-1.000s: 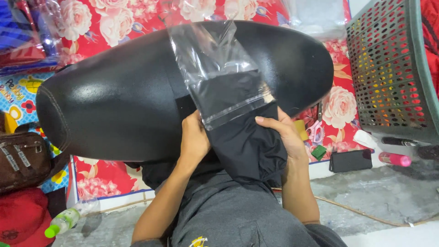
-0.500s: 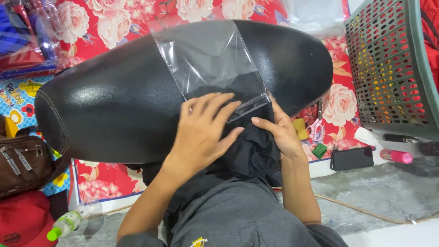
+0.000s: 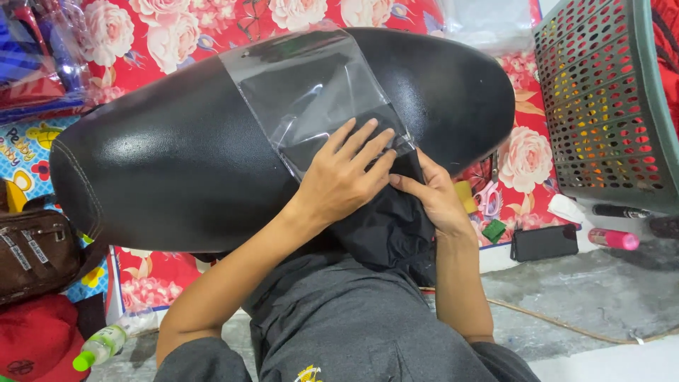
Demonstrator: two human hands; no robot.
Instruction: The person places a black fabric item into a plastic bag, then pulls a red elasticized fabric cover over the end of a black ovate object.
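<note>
Here the left hand [image 3: 346, 177] lies flat, fingers spread, pressing on one clear plastic bag [image 3: 311, 99] where it meets one piece of black cloth [image 3: 389, 226]; it grips nothing. Just beside it, the right hand [image 3: 431, 198] has its fingers curled onto the cloth at the bag's mouth, pinching the fabric there. Part of the cloth sits inside the bag under the left hand's fingers; the rest bunches below both hands toward the person's lap.

The bag rests on one broad black padded seat [image 3: 163, 155], whose rounded edge curves away left and right of the hands, leaving bare room on both sides. Right of the right hand lie a dark phone [image 3: 543, 242], a pink tube [image 3: 614, 239] and a green perforated basket [image 3: 601, 99]. Left of the left hand sit a brown bag [image 3: 32, 251], a red cap [image 3: 35, 339] and one small green-capped bottle [image 3: 99, 346].
</note>
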